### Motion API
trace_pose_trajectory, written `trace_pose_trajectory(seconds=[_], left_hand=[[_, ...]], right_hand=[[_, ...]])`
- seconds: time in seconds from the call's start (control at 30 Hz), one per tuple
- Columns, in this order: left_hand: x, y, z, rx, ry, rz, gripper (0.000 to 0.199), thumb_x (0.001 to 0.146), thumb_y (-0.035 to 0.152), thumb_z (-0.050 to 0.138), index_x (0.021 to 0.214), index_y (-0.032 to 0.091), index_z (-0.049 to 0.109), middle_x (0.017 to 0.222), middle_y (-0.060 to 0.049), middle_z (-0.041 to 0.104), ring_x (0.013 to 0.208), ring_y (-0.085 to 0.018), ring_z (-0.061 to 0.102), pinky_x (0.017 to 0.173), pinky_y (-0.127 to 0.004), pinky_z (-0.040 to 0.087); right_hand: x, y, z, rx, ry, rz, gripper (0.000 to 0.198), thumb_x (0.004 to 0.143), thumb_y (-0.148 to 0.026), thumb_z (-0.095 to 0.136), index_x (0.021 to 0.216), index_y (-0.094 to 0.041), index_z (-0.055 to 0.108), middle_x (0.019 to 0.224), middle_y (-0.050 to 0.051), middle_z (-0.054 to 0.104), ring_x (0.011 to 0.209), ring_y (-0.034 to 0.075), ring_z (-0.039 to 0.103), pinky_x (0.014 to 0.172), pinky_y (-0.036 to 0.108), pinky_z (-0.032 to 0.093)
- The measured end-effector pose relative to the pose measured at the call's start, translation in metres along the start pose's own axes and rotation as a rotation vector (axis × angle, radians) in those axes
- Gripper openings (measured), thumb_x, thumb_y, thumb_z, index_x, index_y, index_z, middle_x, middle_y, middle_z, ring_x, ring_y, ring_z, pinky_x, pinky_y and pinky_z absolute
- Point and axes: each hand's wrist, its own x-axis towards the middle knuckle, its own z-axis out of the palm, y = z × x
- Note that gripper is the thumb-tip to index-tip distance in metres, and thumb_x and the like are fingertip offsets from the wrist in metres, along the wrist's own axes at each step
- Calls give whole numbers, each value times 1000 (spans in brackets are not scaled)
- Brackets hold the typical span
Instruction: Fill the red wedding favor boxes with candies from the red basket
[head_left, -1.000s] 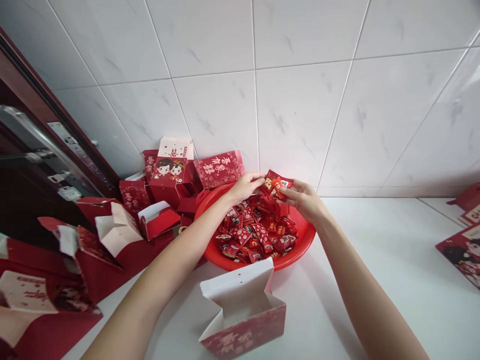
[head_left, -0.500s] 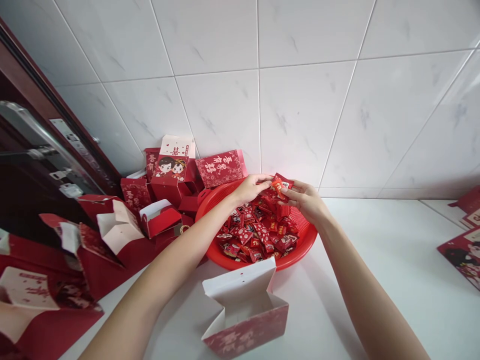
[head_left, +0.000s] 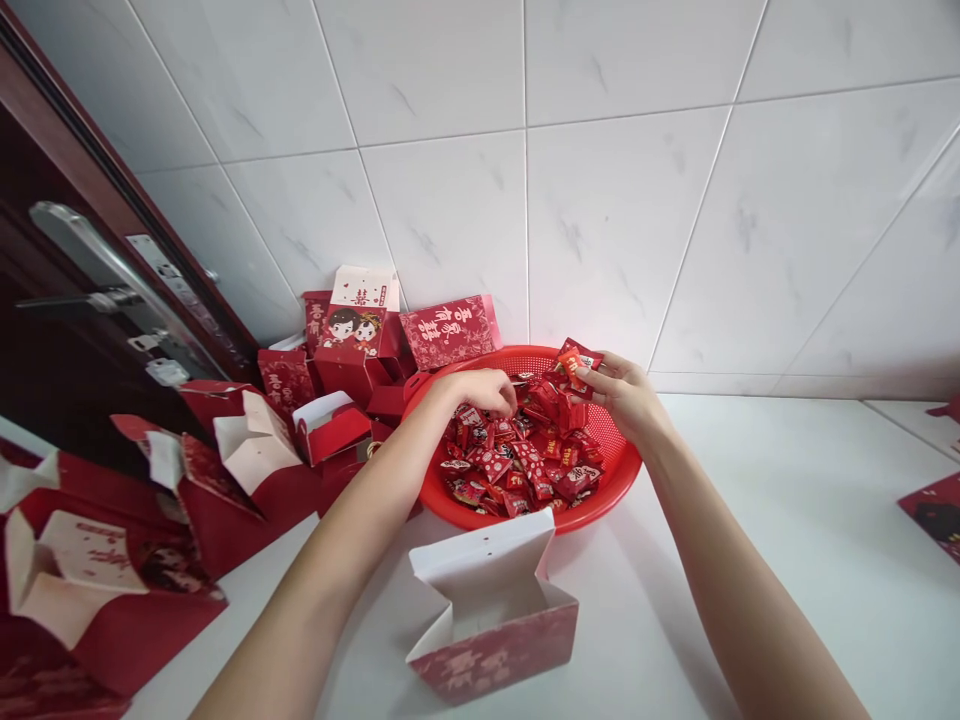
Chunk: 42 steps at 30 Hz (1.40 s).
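A red plastic basket (head_left: 626,478) full of red-wrapped candies (head_left: 532,468) stands before me. Over its right rear rim, my right hand (head_left: 628,398) pinches wrapped candies (head_left: 574,362) between thumb and fingers. My left hand (head_left: 484,390) is at the candies on the basket's left rear side, its fingers curled downward. Whatever those fingertips hold, if anything, is hidden. Nearer to me sits an open gift box (head_left: 495,655), red outside and white inside, its back flap raised. The part of its inside that shows holds no candy.
Several red gift boxes, some with open flaps (head_left: 255,455), crowd the left side of the white counter (head_left: 765,520). One printed box (head_left: 450,332) leans at the tiled wall. A dark door with a metal handle (head_left: 112,270) is at left. Another red box (head_left: 934,515) lies at far right.
My left hand has moved away from the right hand, leftward and down to the candies, and its fingers have curled. My right hand still holds its candies. The view has shifted slightly.
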Motion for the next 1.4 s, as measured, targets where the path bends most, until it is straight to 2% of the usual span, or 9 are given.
trace_pose_trajectory(seconds=[0.23,0.43,0.53,0.67,0.8,0.9,1.1,1.27,1.4], left_hand=[[5,-16,4,56,46,-12,22,41,16,86,56,25,73,51,5,65,45,-12,53,43,-20,32],[5,-5,17,114,-204,-129,25,41,24,89,58,22,72,55,0,67,48,-17,54,50,-25,38],[0,7,16,83,-263,-73,17,50,26,85,59,22,72,55,2,65,50,-15,54,50,-24,37],[-10,24,8,-109,-150,35,19,56,28,84,66,19,70,59,3,62,56,-14,53,53,-24,38],[-17,33,3,-302,80,133,33,59,32,84,61,20,53,57,7,48,57,-13,49,57,-26,38],[-19,36,3,-413,182,163,33,61,31,81,63,20,50,64,5,52,64,-14,53,64,-28,42],[-19,39,3,-544,215,148,22,64,29,75,72,17,59,72,3,61,70,-14,57,71,-29,45],[-19,39,4,-631,205,164,24,62,26,79,77,16,63,75,2,66,74,-15,62,76,-30,49],[-19,37,4,-635,198,192,30,65,23,79,91,14,70,85,-1,72,82,-17,67,81,-32,50]], right_hand=[[-2,-1,2,-13,-18,-9,43,57,-45,92,83,-19,69,83,4,72,81,20,68,71,35,62],[-3,-2,4,-18,-8,2,41,58,-43,92,83,-19,70,84,4,72,81,19,67,69,33,61],[-4,-3,5,-13,-8,6,41,58,-43,92,82,-19,69,81,4,71,80,19,67,67,32,60],[-4,-3,5,-18,-10,11,42,58,-43,91,85,-19,71,85,5,73,80,19,68,68,32,59],[-4,-3,4,1,-4,12,41,59,-42,91,87,-19,72,88,5,74,82,20,68,67,31,60],[-3,-2,2,1,1,7,40,59,-42,91,87,-19,72,88,5,73,83,20,68,67,31,60],[0,0,1,-9,20,-7,38,60,-41,90,83,-19,71,85,4,72,81,19,67,66,32,60],[-1,-3,3,20,33,-2,40,58,-40,91,87,-19,72,87,4,73,80,19,67,66,31,61],[-1,-3,2,22,45,-3,39,58,-40,91,84,-20,72,87,5,73,79,19,67,65,31,61]])
